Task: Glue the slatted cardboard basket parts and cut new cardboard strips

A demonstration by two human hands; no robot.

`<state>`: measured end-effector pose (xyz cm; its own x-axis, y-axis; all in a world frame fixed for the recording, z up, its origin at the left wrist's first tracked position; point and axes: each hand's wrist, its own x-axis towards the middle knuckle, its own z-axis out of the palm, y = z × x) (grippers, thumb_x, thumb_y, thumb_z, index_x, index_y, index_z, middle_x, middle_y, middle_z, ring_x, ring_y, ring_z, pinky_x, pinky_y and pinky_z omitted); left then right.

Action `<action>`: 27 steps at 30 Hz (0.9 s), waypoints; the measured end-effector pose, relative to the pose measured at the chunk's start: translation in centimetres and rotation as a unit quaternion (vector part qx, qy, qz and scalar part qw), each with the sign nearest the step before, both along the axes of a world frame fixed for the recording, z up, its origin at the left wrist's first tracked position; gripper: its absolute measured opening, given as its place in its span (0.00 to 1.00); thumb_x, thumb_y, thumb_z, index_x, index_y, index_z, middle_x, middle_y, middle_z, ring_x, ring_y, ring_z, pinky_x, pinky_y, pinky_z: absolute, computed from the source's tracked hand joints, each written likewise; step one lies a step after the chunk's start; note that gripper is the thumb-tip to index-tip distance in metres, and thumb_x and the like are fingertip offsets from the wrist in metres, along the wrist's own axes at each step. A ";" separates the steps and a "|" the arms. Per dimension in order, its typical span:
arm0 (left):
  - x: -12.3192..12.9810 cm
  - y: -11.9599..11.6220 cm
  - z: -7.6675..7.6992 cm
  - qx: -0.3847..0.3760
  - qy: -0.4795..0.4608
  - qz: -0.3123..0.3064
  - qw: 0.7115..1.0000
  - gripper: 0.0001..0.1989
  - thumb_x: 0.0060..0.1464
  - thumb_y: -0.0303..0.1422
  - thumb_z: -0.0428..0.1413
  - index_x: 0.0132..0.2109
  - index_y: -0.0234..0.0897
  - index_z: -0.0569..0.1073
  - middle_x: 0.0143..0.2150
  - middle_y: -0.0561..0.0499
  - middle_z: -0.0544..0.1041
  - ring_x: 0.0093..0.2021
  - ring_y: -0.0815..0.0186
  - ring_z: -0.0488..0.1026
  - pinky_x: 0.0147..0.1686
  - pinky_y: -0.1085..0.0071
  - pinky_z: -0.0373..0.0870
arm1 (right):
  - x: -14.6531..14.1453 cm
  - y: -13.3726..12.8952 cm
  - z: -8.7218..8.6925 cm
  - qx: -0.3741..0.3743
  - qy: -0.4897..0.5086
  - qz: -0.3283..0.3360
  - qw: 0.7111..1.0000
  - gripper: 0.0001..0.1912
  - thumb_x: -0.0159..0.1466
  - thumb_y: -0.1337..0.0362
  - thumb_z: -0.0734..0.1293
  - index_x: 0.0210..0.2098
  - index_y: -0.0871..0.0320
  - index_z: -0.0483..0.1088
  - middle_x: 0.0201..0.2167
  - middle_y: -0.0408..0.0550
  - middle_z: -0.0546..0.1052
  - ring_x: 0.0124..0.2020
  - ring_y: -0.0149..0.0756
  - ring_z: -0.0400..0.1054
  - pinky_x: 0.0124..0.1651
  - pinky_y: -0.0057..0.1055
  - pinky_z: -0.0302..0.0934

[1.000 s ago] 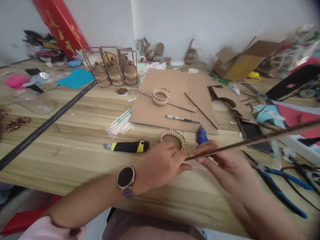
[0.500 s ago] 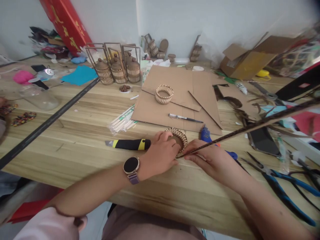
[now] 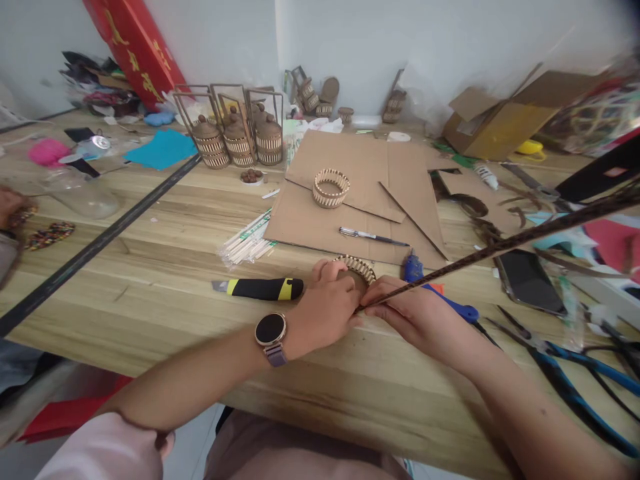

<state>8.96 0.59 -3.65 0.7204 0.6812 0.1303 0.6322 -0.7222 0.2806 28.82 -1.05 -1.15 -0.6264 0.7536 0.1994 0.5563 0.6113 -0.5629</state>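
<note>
My left hand [image 3: 330,303], with a watch on its wrist, is closed on the near left side of a round slatted ring [image 3: 363,269] that lies on the wooden table. Between thumb and fingers my right hand [image 3: 407,310] pinches a long dark brown strip [image 3: 480,255], whose near end meets the ring's front edge. From there the strip rises to the upper right. My fingers cover part of the ring. A second slatted ring [image 3: 331,189] sits on the cardboard sheet [image 3: 370,160].
A utility knife [image 3: 263,289] lies left of my left hand. Beyond my right hand are a blue glue gun [image 3: 414,267], a phone [image 3: 531,281] and pliers [image 3: 543,345]. Small baskets [image 3: 239,143] stand behind. Another person's hand [image 3: 10,203] shows at the far left.
My right hand has moved slightly left along the ring's edge, closer to my left hand, still pinching the strip. At the far left the other person's hand has come further into view.
</note>
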 end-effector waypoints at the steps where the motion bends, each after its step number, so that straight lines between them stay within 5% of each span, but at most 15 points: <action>1: 0.1 0.0 -0.1 0.000 -0.002 0.004 1.000 0.12 0.60 0.39 0.62 0.44 0.34 0.79 0.41 0.45 0.78 0.61 0.44 0.61 0.64 0.44 0.53 | 0.0 0.1 0.0 0.000 0.001 0.001 1.000 0.11 0.71 0.66 0.59 0.39 0.56 0.73 0.37 0.50 0.81 0.40 0.38 0.76 0.43 0.34 0.71; 18: 0.6 -0.3 -1.3 0.004 -0.061 0.034 0.998 0.08 0.63 0.34 0.59 0.47 0.38 0.78 0.43 0.47 0.77 0.61 0.48 0.59 0.66 0.43 0.53 | 0.3 1.0 0.0 0.004 -0.014 0.023 1.000 0.07 0.70 0.67 0.61 0.37 0.55 0.71 0.36 0.49 0.78 0.39 0.38 0.74 0.42 0.35 0.70; 27: 0.7 -0.4 -1.4 0.014 -0.067 0.047 0.997 0.08 0.62 0.36 0.60 0.40 0.35 0.79 0.41 0.46 0.78 0.60 0.47 0.61 0.66 0.42 0.53 | 0.4 1.0 -0.7 0.113 0.006 0.013 0.993 0.08 0.71 0.61 0.64 0.39 0.55 0.75 0.38 0.51 0.79 0.42 0.42 0.73 0.44 0.38 0.68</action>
<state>9.62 0.24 -5.06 0.6292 0.7393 0.2400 0.6552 -0.6706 0.3480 29.26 -0.01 -1.86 -0.6411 0.6723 0.3701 0.5329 0.7370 -0.4158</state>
